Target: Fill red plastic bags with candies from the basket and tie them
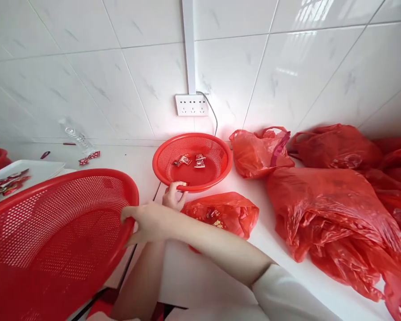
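Note:
My arms cross in front of me. My right hand reaches over to the left and grips the near-right rim of a large red plastic basket, which looks bare inside. Under that forearm, my left hand pinches the front rim of a smaller red basket. A few red-and-white wrapped candies lie on its bottom. Just right of my left hand, partly behind my right forearm, an opened red plastic bag holds more wrapped pieces with gold print.
Tied and crumpled red plastic bags crowd the right side. On the left are a white tray with red packets, another red basket, a clear bottle and a loose candy. A socket strip sits on the tiled wall.

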Tool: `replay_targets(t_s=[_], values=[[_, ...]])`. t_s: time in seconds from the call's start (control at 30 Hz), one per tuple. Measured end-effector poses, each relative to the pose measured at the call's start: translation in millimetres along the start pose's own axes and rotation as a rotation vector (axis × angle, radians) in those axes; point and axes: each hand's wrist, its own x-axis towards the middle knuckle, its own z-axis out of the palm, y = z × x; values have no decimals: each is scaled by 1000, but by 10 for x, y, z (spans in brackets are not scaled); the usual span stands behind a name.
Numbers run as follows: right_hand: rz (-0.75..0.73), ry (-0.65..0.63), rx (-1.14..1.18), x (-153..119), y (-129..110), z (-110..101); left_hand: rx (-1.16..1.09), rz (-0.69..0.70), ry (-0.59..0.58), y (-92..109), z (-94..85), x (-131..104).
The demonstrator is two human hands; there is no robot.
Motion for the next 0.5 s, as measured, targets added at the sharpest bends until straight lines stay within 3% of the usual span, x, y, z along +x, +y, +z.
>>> replay_targets(t_s=[0.1,0.2,0.5], values=[[40,19,-15,327,109,338,73,193,-70,7,-9,-4],[118,49,-30,535,207,560,89,231,-124,51,-30,-16],[342,47,-49,895,348,682,121,206,-193,136,-79,-22]])
